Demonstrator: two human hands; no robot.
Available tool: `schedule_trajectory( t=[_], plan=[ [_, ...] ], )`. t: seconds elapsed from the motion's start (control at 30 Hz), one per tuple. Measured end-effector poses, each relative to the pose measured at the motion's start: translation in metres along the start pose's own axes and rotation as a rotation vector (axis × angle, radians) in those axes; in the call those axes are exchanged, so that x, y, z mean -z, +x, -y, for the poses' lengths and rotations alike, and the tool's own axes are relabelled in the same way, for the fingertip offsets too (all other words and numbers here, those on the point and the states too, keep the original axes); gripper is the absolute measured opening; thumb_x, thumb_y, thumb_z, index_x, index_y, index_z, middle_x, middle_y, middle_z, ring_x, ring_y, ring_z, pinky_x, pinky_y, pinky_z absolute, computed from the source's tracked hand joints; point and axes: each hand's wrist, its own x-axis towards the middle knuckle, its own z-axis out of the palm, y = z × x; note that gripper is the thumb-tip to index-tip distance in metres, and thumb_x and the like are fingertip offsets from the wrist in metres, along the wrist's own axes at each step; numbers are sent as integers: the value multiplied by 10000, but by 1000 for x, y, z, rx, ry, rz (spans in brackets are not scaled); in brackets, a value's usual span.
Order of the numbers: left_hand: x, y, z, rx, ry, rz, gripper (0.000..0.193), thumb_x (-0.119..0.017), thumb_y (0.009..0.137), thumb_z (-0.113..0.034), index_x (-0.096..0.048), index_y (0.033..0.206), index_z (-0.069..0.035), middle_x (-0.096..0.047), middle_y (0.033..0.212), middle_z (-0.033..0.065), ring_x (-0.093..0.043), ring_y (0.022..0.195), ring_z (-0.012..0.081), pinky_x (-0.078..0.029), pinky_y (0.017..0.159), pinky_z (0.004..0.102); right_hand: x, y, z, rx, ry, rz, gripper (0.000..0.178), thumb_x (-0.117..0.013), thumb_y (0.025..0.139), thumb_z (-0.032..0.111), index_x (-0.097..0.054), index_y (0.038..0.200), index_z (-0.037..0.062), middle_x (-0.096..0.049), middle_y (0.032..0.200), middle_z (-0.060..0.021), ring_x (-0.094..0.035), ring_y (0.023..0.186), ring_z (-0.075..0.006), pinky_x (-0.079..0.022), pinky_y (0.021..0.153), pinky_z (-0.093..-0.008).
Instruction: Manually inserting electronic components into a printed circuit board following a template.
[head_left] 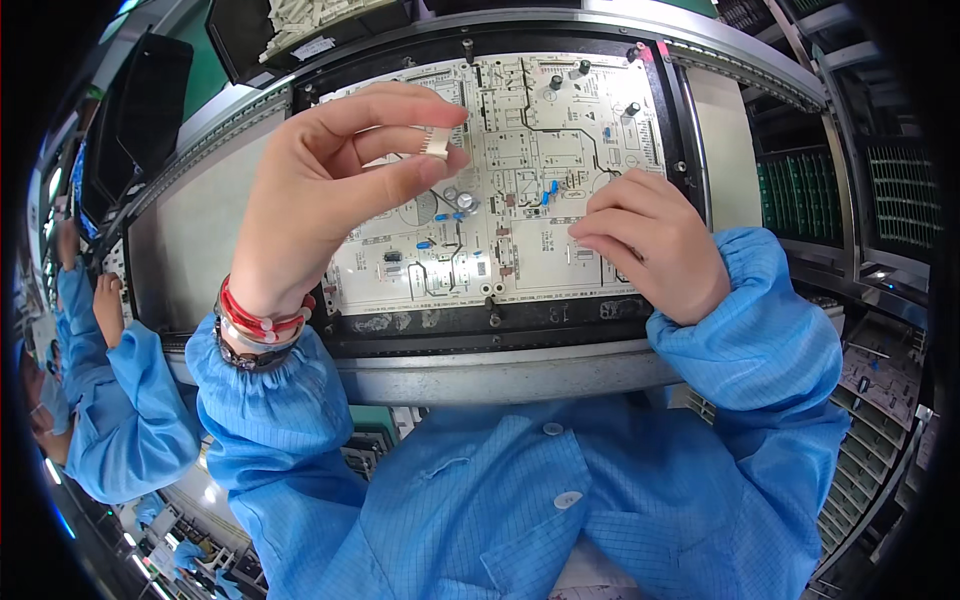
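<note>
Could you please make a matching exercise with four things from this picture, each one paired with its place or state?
Things:
1. small white connector
2. right hand
3. circuit board
4. red bands

Places or states:
A. around the left wrist
B. lying in a dark frame on the conveyor
C. pinched between the left hand's thumb and fingers, above the board
D. resting curled on the board's right side

Pairs: 1-C, 2-D, 3-B, 4-A
</note>
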Motion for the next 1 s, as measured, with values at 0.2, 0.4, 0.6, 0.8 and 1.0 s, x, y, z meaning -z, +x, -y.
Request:
schedule_trajectory(
  t=[0.2, 0.4, 0.6, 0.8, 1.0],
  plan=[
    [-29, 13, -8, -11, 122, 73, 329, -577, 778, 94, -580, 1103, 44, -533, 1190, 115, -620, 991, 200, -490, 896, 292, 3, -9, 3, 167, -183, -9, 193, -688, 685, 38, -646, 870, 7, -581, 799, -81, -549, 773, -241, -463, 681, -327],
    [-55, 48, -12, 130, 180, 115, 248, -626, 781, 8, -602, 1025, 41, -633, 1024, 85, -637, 899, 128, -493, 782, 200, 58, 2, -45, 56, 99, -94, 250, -605, 831, 104, -626, 1054, -8, -646, 921, -96, -593, 855, -204, -478, 782, -318],
    [-83, 93, -19, 108, 151, 247, 270, -569, 730, 133, -636, 971, 31, -513, 1066, 73, -554, 1041, 173, -455, 915, 283, 105, 1, -108, -324, 283, -160, 274, -485, 945, 165, -607, 1139, 15, -658, 912, -89, -610, 885, -150, -465, 826, -267],
    [-94, 106, -33, 202, 122, 277, 266, -528, 783, 131, -644, 996, 22, -602, 1115, 142, -595, 981, 165, -470, 856, 259, 130, 9, -107, -253, 103, -133, 251, -507, 922, 169, -633, 1091, 33, -670, 883, -87, -637, 860, -162, -492, 806, -281],
    [-101, 112, -31, 201, -16, 129, 192, -592, 816, 54, -613, 1006, 33, -668, 960, 106, -625, 898, 115, -487, 809, 218, 142, 10, -102, -253, 37, -103, 257, -532, 912, 220, -648, 1069, 52, -676, 929, -100, -649, 858, -198, -505, 785, -296]
  ],
)
